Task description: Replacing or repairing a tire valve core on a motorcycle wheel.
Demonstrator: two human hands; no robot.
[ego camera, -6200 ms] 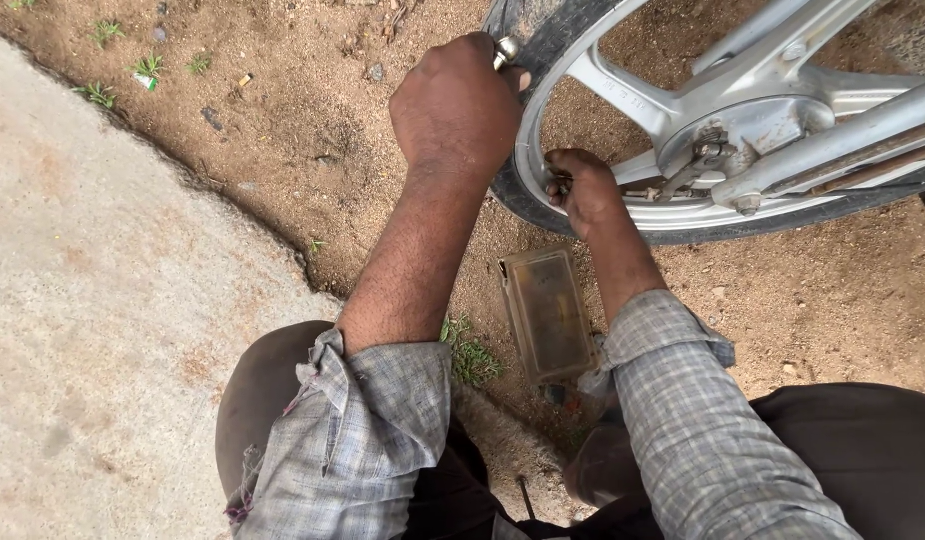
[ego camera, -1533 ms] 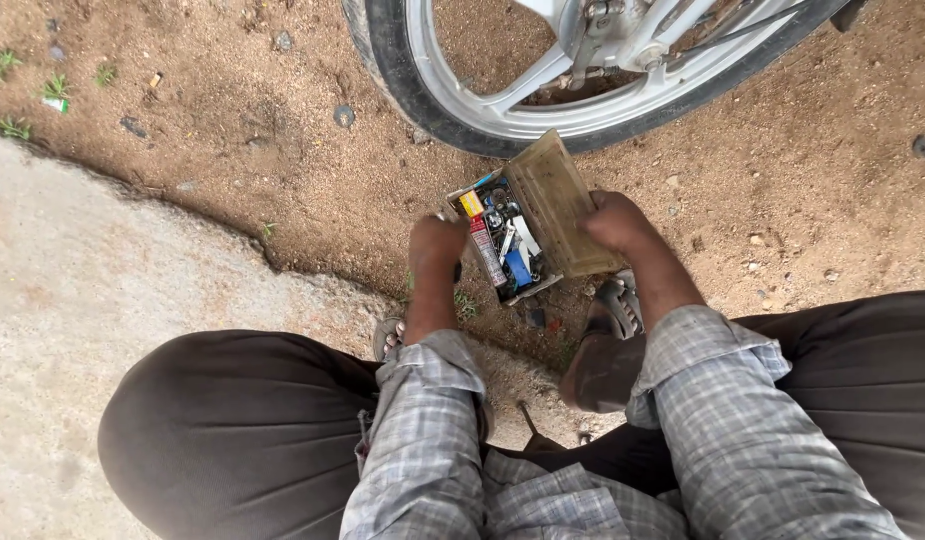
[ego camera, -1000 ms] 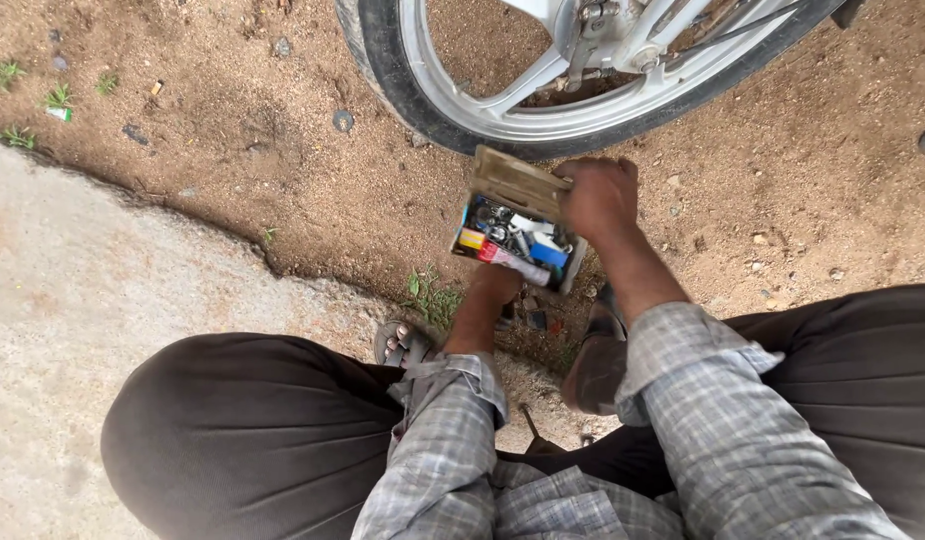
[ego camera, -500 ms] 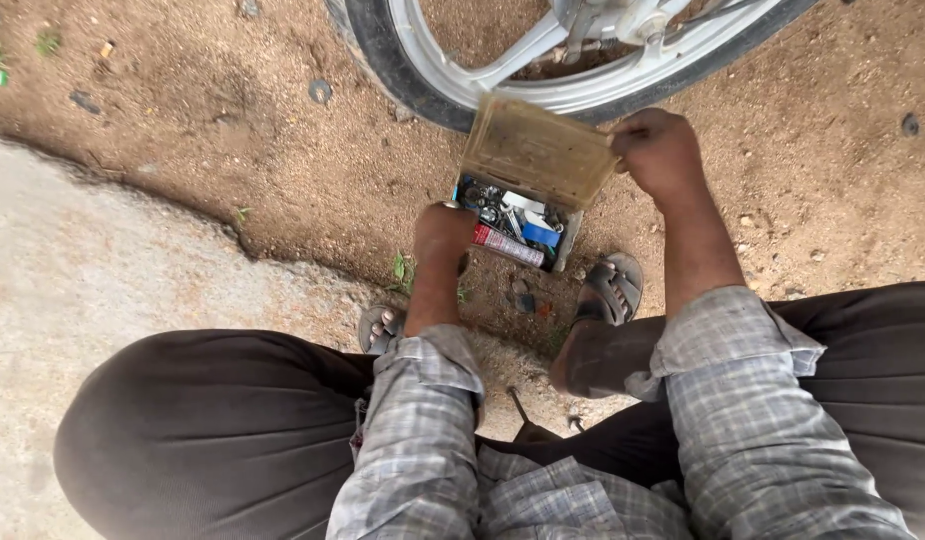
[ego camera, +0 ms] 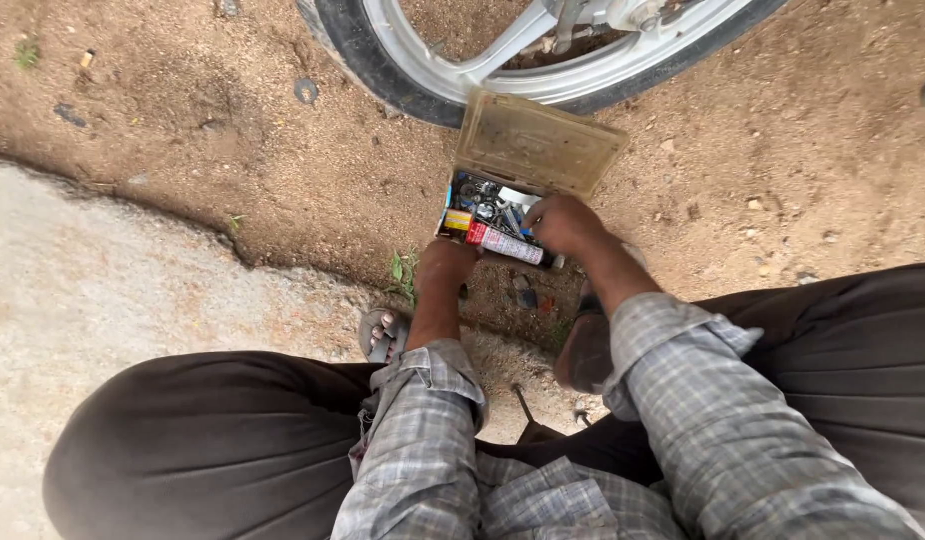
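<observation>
A small plastic parts box (ego camera: 483, 213) is held above the dirt, its yellowish see-through lid (ego camera: 539, 145) swung open and leaning back toward the wheel. Inside lie a red and white tube (ego camera: 498, 241) and several small metal and coloured bits. My left hand (ego camera: 446, 267) grips the box from below at its near left corner. My right hand (ego camera: 566, 223) reaches into the box at its right side, fingers curled over the contents; I cannot tell whether they hold anything.
A motorcycle wheel with black tyre (ego camera: 378, 70) and silver alloy rim (ego camera: 543, 85) stands just beyond the box. Brown dirt with pebbles surrounds it. A pale concrete slab (ego camera: 93, 300) lies to the left. My knees in dark trousers and a sandalled foot (ego camera: 383, 333) are below.
My right hand left the opened lid and moved down into the box. My left hand still supports the box from below. The view shifted slightly.
</observation>
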